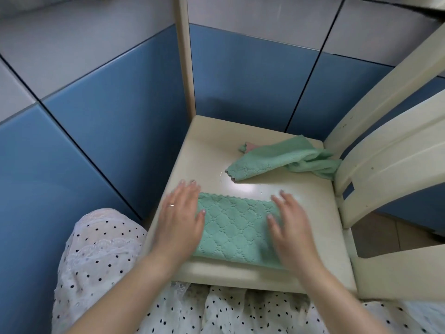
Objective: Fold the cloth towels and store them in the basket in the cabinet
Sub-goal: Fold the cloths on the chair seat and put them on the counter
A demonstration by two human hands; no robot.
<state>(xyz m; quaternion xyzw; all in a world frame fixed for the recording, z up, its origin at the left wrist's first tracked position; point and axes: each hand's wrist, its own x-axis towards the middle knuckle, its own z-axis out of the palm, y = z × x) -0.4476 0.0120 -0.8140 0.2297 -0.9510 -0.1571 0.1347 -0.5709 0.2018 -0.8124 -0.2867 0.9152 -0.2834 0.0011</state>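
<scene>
Folded towel (pixel 237 229) lay on chair seat (pixel 212 150). Left hand (pixel 180 216) and right hand (pixel 290 227) pressed flat on its ends, fingers straight, slightly spread. Second towel (pixel 277 157) lay crumpled behind.

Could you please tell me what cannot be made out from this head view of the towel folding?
- Basket and cabinet: outside the frame.
- Folded towel's side edges: covered by left hand and right hand.
- Pink cloth: mostly under the crumpled towel.
</scene>
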